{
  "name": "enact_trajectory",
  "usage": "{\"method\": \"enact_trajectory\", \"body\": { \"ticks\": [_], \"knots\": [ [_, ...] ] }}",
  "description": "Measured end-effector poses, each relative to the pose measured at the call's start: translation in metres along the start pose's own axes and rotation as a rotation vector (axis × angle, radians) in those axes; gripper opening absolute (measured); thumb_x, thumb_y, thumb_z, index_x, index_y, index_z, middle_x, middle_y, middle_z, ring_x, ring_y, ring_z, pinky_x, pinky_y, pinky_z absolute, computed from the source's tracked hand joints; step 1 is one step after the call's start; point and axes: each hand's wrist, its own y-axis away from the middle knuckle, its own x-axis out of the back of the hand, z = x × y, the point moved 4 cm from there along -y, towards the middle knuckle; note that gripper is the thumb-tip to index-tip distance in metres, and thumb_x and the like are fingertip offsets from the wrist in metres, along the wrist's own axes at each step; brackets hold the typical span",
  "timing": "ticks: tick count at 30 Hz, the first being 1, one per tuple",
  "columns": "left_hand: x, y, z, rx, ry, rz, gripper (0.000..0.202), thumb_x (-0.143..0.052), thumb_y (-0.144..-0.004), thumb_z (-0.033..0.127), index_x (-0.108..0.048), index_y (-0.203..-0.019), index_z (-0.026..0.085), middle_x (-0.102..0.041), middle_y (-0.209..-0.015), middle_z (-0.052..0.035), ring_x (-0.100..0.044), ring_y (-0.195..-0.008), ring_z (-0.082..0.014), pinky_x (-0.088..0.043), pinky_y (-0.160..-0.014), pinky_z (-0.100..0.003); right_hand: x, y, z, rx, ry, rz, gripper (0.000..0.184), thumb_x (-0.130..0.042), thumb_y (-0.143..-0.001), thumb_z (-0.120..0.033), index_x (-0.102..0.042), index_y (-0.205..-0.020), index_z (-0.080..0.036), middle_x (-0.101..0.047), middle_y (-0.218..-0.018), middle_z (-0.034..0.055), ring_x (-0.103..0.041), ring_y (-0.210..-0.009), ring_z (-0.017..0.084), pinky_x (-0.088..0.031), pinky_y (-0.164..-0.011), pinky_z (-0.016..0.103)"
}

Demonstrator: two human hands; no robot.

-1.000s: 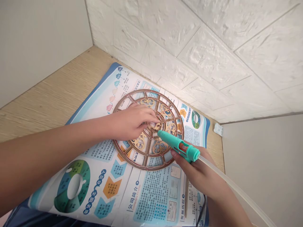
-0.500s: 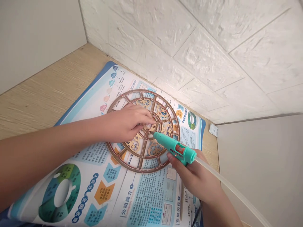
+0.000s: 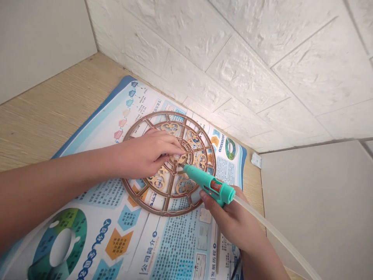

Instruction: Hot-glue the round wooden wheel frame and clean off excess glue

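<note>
A round brown lattice frame [image 3: 168, 213] with rings and spokes lies flat on a printed sheet. Gold scrollwork pieces [image 3: 186, 184] sit in several of its inner openings. At the frame's centre, my left hand [image 3: 159, 151] reaches over from the left, its thumb and fingers pinched on a small gold ornament [image 3: 181, 159]; the fingertips partly hide it. My right hand [image 3: 233, 217] grips a teal hot glue gun [image 3: 201, 179] from below, with its nozzle tip close to the ornament. A long translucent glue stick [image 3: 276, 235] trails from the gun's rear.
The blue-edged printed sheet [image 3: 140, 245] lies on a wooden surface [image 3: 55, 93]. A white brick-patterned wall [image 3: 186, 50] rises behind, with pale panels at both sides. A small white packet [image 3: 256, 160] lies beyond the sheet's right edge. A dark cord [image 3: 236, 268] runs below my right hand.
The whole scene has shifted slightly left in view. Both hands, the glue gun and the frame keep nearly the same places relative to each other.
</note>
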Motion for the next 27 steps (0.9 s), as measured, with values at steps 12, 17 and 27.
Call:
{"method": "enact_trajectory", "body": {
  "ticks": [12,17,27],
  "knots": [
    [0.0,0.001,-0.001,0.018,-0.017,-0.058,0.042,-0.041,-0.1,0.02,-0.069,-0.131,0.025,-0.066,-0.137,-0.0078,-0.055,-0.132,-0.0287,-0.04,-0.111,-0.05,0.044,0.034,0.026,-0.317,0.172,0.23,0.034,-0.052,-0.099,-0.052,-0.057,-0.083,-0.023,-0.057,-0.06,-0.0006,-0.052,-0.051,0.017,-0.04,-0.049,0.029],
    [-0.001,0.003,0.0,0.009,-0.037,-0.059,0.045,-0.039,-0.099,0.017,-0.068,-0.133,0.024,-0.066,-0.137,-0.008,-0.055,-0.131,-0.0284,-0.039,-0.111,-0.052,0.065,0.062,0.069,-0.551,0.43,0.344,0.037,-0.047,-0.097,-0.048,-0.064,-0.116,-0.022,-0.074,-0.089,0.0106,-0.07,-0.076,0.029,-0.052,-0.059,0.036],
    [0.001,0.003,0.005,-0.011,-0.09,-0.08,0.047,-0.038,-0.098,0.014,-0.067,-0.134,0.022,-0.065,-0.137,-0.0097,-0.054,-0.132,-0.0264,-0.038,-0.113,-0.052,0.074,0.07,0.089,-0.57,0.517,0.045,0.057,-0.056,-0.093,-0.038,-0.059,-0.141,-0.007,-0.066,-0.135,0.0237,-0.063,-0.126,0.04,-0.053,-0.103,0.055]
  ]
}}
